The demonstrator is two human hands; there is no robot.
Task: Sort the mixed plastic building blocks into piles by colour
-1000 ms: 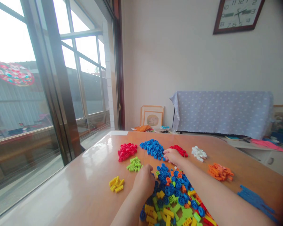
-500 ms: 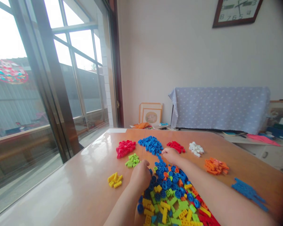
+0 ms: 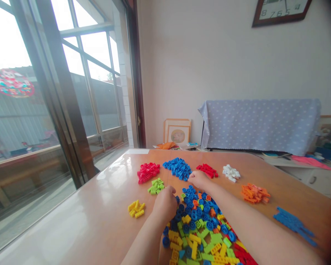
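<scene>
A large mixed heap of toy building bricks, in blue, green, yellow, orange and red, spreads over the near middle of the table. My left hand is curled at the heap's left edge, and its fingertips are partly hidden. Beyond the heap, my right hand has its fingers drawn together at the near right edge of a blue brick pile. What either hand holds, if anything, cannot be made out. Just past my left hand lies a small light green brick pile. A red brick pile sits behind my right hand.
On the wooden table are also a pinkish-red pile, yellow bricks, white bricks, orange bricks and long blue pieces. A glass door stands left; a cloth-covered object is behind.
Small blue pieces that lay between the blue pile and the mixed heap no longer show there. Both hands stay nearly in place, while the view has shifted slightly.
</scene>
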